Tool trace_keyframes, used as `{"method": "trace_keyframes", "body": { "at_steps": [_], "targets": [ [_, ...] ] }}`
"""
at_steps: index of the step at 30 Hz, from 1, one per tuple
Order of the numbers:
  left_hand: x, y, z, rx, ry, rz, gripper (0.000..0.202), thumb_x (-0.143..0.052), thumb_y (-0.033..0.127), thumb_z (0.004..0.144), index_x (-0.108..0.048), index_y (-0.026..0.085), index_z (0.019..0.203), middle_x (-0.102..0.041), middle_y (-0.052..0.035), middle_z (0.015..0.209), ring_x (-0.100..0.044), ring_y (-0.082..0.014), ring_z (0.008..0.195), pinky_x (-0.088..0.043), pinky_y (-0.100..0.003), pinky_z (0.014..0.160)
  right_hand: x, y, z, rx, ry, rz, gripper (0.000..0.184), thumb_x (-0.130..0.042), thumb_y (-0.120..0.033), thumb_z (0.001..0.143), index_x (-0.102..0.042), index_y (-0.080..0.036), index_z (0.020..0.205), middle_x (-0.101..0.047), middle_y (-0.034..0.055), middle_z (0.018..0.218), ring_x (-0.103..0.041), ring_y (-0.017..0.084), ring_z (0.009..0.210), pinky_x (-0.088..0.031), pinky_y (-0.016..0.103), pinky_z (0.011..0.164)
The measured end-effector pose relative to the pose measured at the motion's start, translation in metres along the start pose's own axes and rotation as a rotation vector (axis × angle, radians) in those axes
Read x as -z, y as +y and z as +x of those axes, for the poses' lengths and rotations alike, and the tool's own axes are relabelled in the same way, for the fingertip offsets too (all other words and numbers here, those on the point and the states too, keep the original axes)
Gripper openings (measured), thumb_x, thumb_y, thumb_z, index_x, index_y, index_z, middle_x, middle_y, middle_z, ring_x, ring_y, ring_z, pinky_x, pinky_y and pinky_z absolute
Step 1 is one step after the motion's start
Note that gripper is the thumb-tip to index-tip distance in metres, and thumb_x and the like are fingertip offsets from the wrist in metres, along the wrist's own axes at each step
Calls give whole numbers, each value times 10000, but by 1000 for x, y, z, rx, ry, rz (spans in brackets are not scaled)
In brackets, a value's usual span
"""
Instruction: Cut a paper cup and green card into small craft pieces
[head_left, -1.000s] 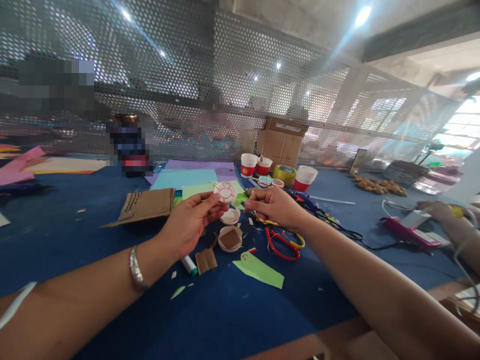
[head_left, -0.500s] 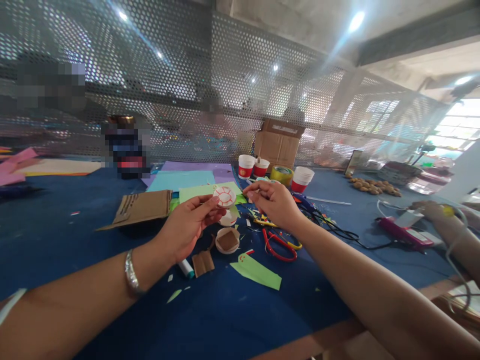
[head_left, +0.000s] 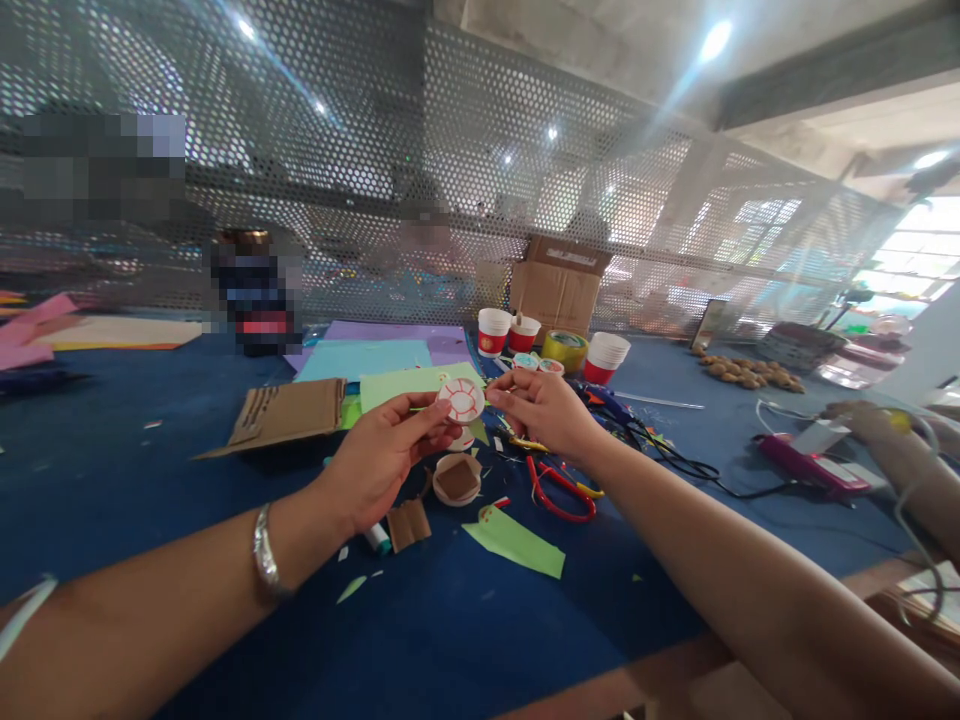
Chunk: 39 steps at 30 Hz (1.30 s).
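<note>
My left hand (head_left: 379, 455) pinches a small white paper disc (head_left: 460, 399) with red lines drawn on it, held above the blue table (head_left: 150, 470). My right hand (head_left: 544, 410) is right beside the disc with its fingers pinched together; a thin green strip runs across behind the disc to those fingertips. Below the disc lie a white cup base (head_left: 463, 440) and a round cup piece with brown card inside (head_left: 457, 479). Red-handled scissors (head_left: 559, 490) lie under my right wrist.
Green paper scrap (head_left: 516, 540), folded brown card (head_left: 409, 524), a glue stick (head_left: 377, 539) and corrugated cardboard (head_left: 281, 414) lie near. Red-and-white paper cups (head_left: 495, 331), tape roll (head_left: 566, 349) and a cardboard box (head_left: 559, 285) stand behind. A co-worker's hand (head_left: 862, 422) rests by a pink glue gun (head_left: 806, 465).
My right hand has moved left and closed in on the disc. My left hand has shifted the disc slightly right and tilted it toward me.
</note>
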<state>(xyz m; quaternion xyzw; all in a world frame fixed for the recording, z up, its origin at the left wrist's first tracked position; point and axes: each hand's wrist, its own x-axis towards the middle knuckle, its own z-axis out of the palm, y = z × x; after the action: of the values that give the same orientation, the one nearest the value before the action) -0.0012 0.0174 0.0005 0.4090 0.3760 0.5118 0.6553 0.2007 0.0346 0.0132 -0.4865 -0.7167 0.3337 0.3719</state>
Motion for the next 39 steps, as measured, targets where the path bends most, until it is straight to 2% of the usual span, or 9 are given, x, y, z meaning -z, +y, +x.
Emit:
{"method": "trace_keyframes", "body": {
  "at_steps": [6,12,17,21,29,34,37,39],
  "targets": [
    [-1,1,1,-38,60,-37,101,-665,118,895,-665,96,994,-754,-99,933,-718,-136,788,-584,-228,780,-3,1,-2,-4,-68,8,243,-613,-402,903,-644,-165,858,-516,-67,476,-404,75,424,-284,216,459],
    [-1,1,1,-46,59,-56,112,-679,129,879,-672,98,986,-758,-101,946,-724,-143,796,-582,-245,788,-6,1,-3,-37,-143,38,210,-633,-327,887,-628,-164,755,-521,-68,469,-401,65,424,-290,212,464],
    [-4,1,-3,2,26,15,201,-694,154,878,-648,94,1065,-767,-130,937,-738,-170,800,-582,-262,764,-7,-3,-5,-78,-135,71,185,-619,-299,883,-623,-164,756,-496,-86,453,-338,51,393,-265,207,453],
    [-2,0,-1,-43,62,16,160,-671,163,900,-653,104,1048,-761,-112,949,-731,-157,820,-581,-258,797,-6,-4,-4,-89,-143,81,209,-634,-304,872,-619,-162,719,-507,-76,451,-368,57,403,-274,211,457],
    [-1,1,0,11,25,42,184,-668,162,902,-642,100,1073,-768,-119,942,-744,-163,802,-586,-241,764,-4,-1,-3,-73,-151,79,226,-620,-311,875,-608,-167,701,-508,-76,456,-367,57,406,-283,208,463],
    [1,0,1,36,7,50,148,-665,179,904,-654,105,1032,-761,-104,894,-734,-162,796,-582,-248,766,-5,-2,-4,-68,-149,23,245,-618,-374,879,-640,-164,756,-519,-70,467,-390,64,412,-305,207,456],
    [2,1,2,7,38,59,165,-663,192,901,-671,109,1043,-757,-110,957,-721,-159,837,-564,-251,796,0,-1,-2,-61,-108,-56,287,-606,-421,899,-655,-165,778,-528,-63,479,-405,65,419,-324,207,461],
    [4,2,3,-1,80,117,185,-652,245,910,-686,123,1045,-753,-112,1013,-707,-159,871,-543,-240,772,12,4,3,-62,-36,-138,297,-596,-437,916,-672,-165,824,-541,-55,504,-444,73,444,-352,209,479]
  ]
}}
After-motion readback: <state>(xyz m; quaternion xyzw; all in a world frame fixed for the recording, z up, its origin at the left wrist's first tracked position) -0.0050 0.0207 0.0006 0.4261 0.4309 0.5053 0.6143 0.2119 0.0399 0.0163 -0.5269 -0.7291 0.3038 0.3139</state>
